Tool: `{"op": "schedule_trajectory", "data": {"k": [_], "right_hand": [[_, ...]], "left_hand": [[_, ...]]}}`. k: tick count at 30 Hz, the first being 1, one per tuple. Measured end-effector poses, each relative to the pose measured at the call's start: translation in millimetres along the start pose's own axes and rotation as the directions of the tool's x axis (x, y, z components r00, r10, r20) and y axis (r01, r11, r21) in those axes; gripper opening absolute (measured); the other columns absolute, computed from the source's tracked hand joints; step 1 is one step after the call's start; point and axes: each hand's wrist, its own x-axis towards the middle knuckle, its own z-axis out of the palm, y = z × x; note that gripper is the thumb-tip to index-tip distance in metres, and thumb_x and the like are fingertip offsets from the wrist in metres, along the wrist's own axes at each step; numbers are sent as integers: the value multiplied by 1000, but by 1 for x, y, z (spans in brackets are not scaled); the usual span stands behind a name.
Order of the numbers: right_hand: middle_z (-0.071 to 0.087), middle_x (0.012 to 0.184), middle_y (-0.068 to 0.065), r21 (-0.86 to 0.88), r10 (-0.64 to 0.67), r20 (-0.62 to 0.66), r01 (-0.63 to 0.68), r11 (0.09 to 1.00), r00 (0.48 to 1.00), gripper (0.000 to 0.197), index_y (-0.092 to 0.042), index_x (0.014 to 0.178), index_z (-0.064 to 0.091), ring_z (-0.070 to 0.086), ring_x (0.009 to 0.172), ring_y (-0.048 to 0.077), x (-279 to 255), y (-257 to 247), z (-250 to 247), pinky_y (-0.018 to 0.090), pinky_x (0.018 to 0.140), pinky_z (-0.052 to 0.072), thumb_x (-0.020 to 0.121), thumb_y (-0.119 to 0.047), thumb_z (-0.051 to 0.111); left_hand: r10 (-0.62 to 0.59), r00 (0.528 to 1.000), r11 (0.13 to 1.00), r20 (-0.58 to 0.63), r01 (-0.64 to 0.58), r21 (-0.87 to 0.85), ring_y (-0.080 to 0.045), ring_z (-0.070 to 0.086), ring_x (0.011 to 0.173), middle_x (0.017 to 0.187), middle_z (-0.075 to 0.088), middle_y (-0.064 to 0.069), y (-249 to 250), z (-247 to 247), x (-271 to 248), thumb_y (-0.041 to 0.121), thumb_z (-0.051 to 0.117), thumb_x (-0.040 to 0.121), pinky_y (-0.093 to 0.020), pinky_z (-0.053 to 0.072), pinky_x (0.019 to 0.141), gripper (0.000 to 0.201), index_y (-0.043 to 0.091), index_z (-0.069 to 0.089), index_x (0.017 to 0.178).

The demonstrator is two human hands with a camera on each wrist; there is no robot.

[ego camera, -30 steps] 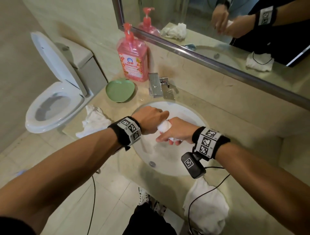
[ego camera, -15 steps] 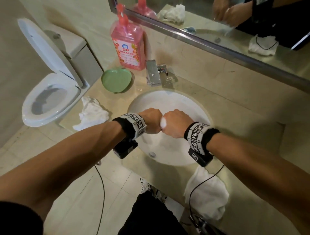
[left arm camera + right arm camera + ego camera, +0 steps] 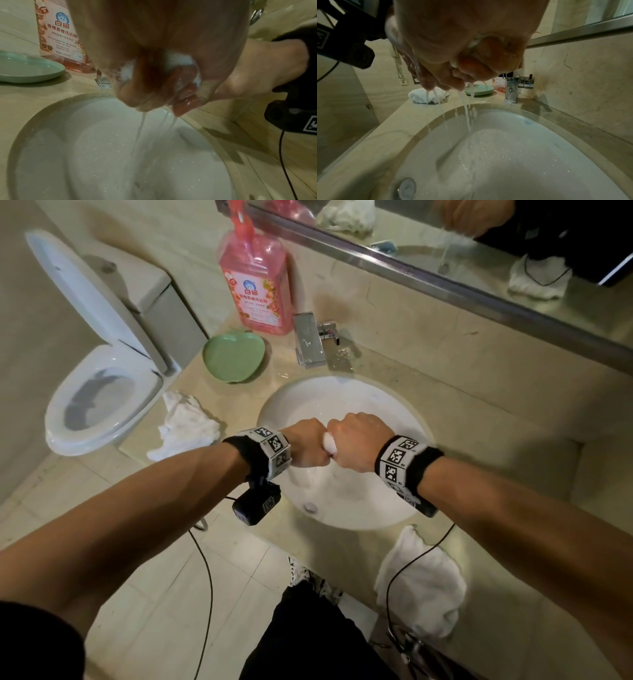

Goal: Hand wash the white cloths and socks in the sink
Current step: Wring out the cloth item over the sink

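Over the white basin of the sink (image 3: 373, 402), the small white cloth (image 3: 328, 444) is squeezed between two fists, only a wet nub of it showing where the knuckles meet. Both the left hand (image 3: 306, 446) and the right hand (image 3: 358, 442) are clenched tight around it, backs of the hands up, forearms reaching in level from either side; thin milky streams run from the curled fingers (image 3: 186, 104) down into the bowl (the wrist views show this best). Nearest the body, a crumpled white towel (image 3: 423, 583) lies on the beige stone counter's front edge. Left of the sink sits another rumpled white rag (image 3: 183, 428). Farther back are a green heart-shaped dish (image 3: 233, 357), a square chrome faucet (image 3: 308, 340) and a pink pump bottle (image 3: 255, 285) below the mirror.
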Motion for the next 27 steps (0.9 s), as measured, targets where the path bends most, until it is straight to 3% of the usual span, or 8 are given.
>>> {"op": "schedule_trajectory", "data": {"k": [2, 7, 10, 13, 16, 20, 24, 27], "right_hand": [[62, 83, 13, 5, 9, -12, -9, 1000, 1000, 16, -12, 92, 56, 39, 61, 28, 1, 1, -2, 33, 57, 29, 85, -26, 56], [65, 95, 13, 174, 75, -5, -73, 982, 997, 35, -14, 108, 55, 52, 73, 32, 10, 6, -13, 33, 61, 34, 82, -35, 65], [63, 99, 8, 389, 140, 4, -131, 912, 990, 52, -18, 114, 48, 56, 82, 30, 10, 16, -12, 34, 64, 39, 76, -40, 77], [59, 85, -4, 558, 192, 22, -172, 812, 981, 49, -24, 91, 50, 55, 76, 19, 8, 18, -12, 33, 60, 40, 68, -51, 84], [54, 67, -8, 595, 195, -6, -153, 789, 981, 54, -22, 70, 50, 52, 61, 11, 5, 15, -17, 28, 53, 33, 64, -66, 82], [73, 74, -3, 789, 123, 100, -154, 595, 987, 44, -18, 86, 67, 67, 67, 7, 4, 10, -22, 20, 60, 46, 69, -54, 85], [70, 104, -1, 826, 70, 75, -101, 554, 995, 52, -20, 115, 51, 68, 97, 18, 7, -9, -31, 39, 82, 56, 77, -32, 84], [67, 115, 4, 861, 119, 82, -131, 492, 990, 54, -15, 119, 47, 67, 104, 23, 12, -27, -32, 50, 91, 55, 80, -30, 81]], "left_hand": [[-12, 1000, 1000, -16, 12, -15, -21, 57, 73, 80, 62, 0, 0, -5, -2, 20, 67, 79, -25, 38, 56, 7, 17, 63, 83], [8, 999, 998, -53, -4, 59, -23, 59, 85, 101, 67, -4, 0, -30, -13, 25, 69, 80, -30, 47, 74, 26, 16, 62, 104], [23, 999, 988, -24, -26, -154, -23, 64, 94, 111, 66, -7, -7, -51, -23, 26, 70, 84, -31, 51, 76, 38, 15, 57, 118], [40, 989, 910, -143, -96, -404, -19, 61, 99, 121, 62, -7, -21, -64, -37, 26, 72, 88, -28, 54, 80, 42, 18, 59, 127], [37, 935, 845, -353, -218, -489, -18, 58, 109, 117, 62, 2, -33, -64, -49, 21, 82, 80, -31, 47, 95, 49, 18, 61, 124], [-37, 930, 558, -367, -285, -779, -28, 56, 95, 105, 58, -15, -47, -61, -58, -10, 76, 75, -55, 47, 95, 43, 10, 55, 106], [-45, 935, 541, -353, -274, -795, -23, 56, 90, 103, 60, -9, -56, -62, -61, -10, 67, 83, -46, 49, 85, 36, 23, 63, 96], [-20, 948, 474, -318, -271, -838, -20, 60, 89, 101, 60, -3, -63, -64, -59, -13, 60, 83, -38, 55, 85, 41, 22, 63, 105]]}}
